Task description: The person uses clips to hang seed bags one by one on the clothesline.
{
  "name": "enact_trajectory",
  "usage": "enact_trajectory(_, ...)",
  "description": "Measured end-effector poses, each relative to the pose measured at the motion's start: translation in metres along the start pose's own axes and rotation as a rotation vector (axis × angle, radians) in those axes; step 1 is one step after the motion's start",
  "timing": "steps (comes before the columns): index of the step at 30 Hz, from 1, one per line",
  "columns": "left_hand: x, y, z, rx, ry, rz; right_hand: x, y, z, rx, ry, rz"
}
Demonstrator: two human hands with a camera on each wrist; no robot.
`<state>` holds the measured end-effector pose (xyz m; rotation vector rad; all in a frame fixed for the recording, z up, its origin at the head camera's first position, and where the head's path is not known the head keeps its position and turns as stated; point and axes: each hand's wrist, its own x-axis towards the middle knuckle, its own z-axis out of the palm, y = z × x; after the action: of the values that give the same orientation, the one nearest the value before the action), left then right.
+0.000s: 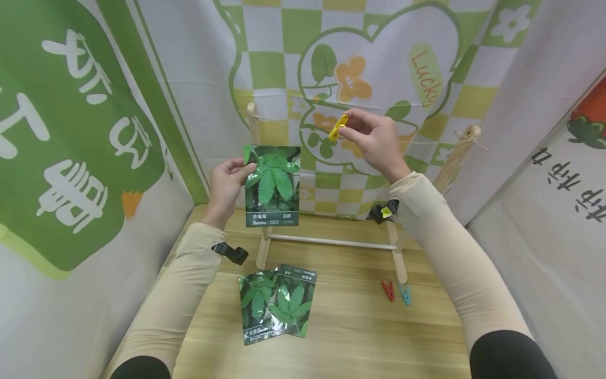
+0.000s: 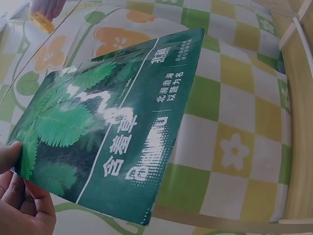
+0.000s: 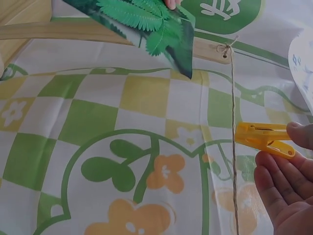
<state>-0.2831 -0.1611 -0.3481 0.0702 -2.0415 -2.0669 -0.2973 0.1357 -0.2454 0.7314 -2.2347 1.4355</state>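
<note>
My left hand [image 1: 227,187] pinches the left edge of a green seed packet [image 1: 272,184] printed with fern-like leaves and holds it upright, just below the twine line. In the left wrist view, the thumb lies over the front of this packet [image 2: 102,127]. Right of it, my right hand [image 1: 379,139] pinches a yellow clothespin [image 1: 338,128] between thumb and fingers. The right wrist view puts the clothespin [image 3: 264,138] tip right at the twine [image 3: 234,191]; whether they touch I cannot tell.
Two wooden posts [image 1: 455,160] carry the twine, and a white rod [image 1: 331,242] joins them low down. Two more packets [image 1: 293,300] overlap on the wooden table [image 1: 350,337]. A red clothespin [image 1: 388,291] and a blue one [image 1: 405,295] lie near the right post's foot.
</note>
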Motion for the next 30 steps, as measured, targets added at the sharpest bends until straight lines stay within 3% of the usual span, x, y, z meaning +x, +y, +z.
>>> enact_trajectory(17,0.006,-0.002,0.017,-0.019,-0.011,-0.014,0.024,-0.015,0.036,-0.050,-0.030,-0.042)
enact_trajectory(30,0.005,0.002,0.029,-0.034,0.003,0.044,0.042,-0.030,0.061,-0.163,-0.136,0.038)
